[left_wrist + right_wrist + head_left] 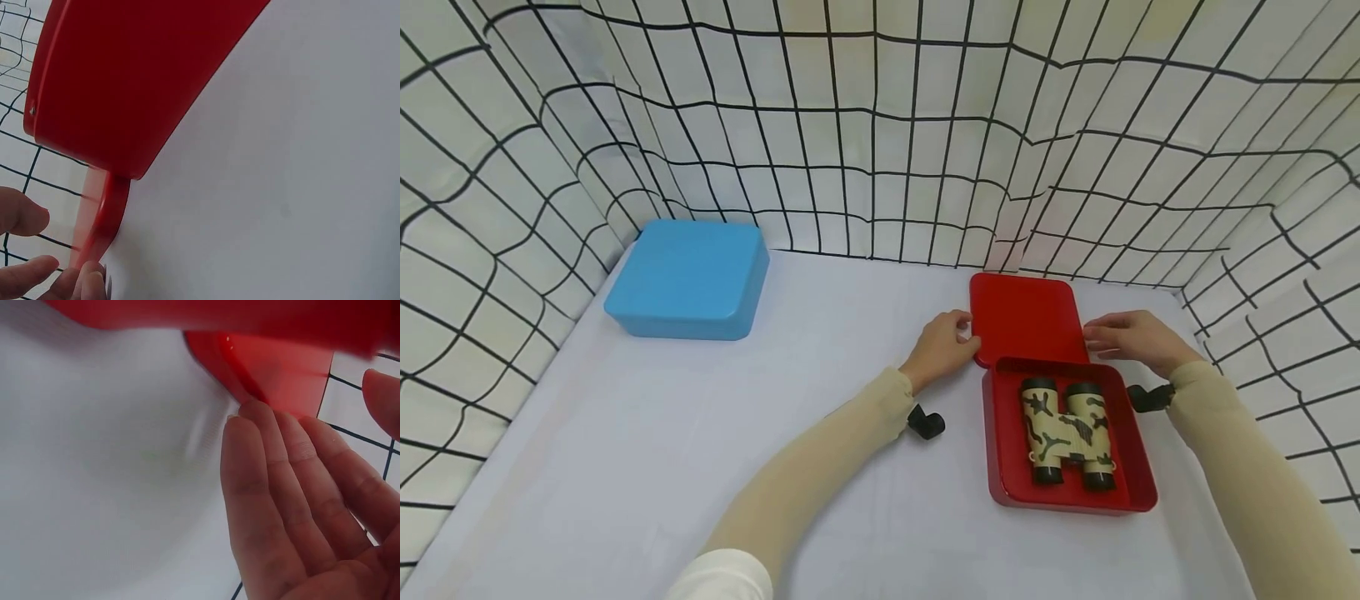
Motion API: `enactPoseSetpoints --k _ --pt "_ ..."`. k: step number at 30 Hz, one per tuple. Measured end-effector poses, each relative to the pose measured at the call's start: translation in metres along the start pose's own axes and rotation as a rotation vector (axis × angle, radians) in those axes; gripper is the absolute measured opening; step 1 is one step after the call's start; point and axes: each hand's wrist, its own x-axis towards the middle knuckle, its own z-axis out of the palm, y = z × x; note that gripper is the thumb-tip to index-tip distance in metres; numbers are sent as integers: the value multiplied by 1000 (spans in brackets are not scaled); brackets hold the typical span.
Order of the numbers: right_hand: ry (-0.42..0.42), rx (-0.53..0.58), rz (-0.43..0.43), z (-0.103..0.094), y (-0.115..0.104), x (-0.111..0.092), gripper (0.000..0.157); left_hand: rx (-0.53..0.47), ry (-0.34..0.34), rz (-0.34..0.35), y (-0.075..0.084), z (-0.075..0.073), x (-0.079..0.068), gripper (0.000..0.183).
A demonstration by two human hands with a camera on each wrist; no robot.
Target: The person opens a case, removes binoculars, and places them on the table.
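Camouflage binoculars (1069, 429) lie inside a red box (996, 467), with black eyecups and lens rims showing. Its red lid (1026, 317) is swung back flat behind the box. At the lid's left edge is my left hand (942, 346); in the left wrist view, the fingertips (90, 281) are right at that edge and the thumb stands apart. My right hand (1131, 337) is on the lid's other side. Nearly straight fingers (284, 475) reach the lid's edge in the right wrist view, with the thumb held away.
A closed blue box (692, 271) sits at the back left of the white table (850, 467). White walls with a black grid (872, 142) enclose the table at the back and both sides. Black wrist cameras (927, 422) hang below the sleeves.
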Motion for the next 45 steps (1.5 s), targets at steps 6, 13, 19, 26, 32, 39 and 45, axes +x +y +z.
enactPoseSetpoints --k 6,13,19,26,32,39,45 --pt "35 -30 -11 1 -5 -9 66 1 8 32 2 3 -10 49" --pt "81 -94 -13 2 -10 -20 64 45 15 67 12 6 -24 51" --pt "133 -149 -8 3 -17 -33 64 140 35 133 18 5 -34 51" --pt "208 -241 -66 10 -33 -46 57 287 77 177 27 8 -43 60" --pt "277 -322 -149 19 -46 -56 47 482 100 221 32 13 -48 52" --pt "313 -327 -202 30 -48 -62 43 646 145 249 37 17 -56 50" --pt "321 -337 -234 39 -51 -69 41 701 125 240 38 20 -57 53"
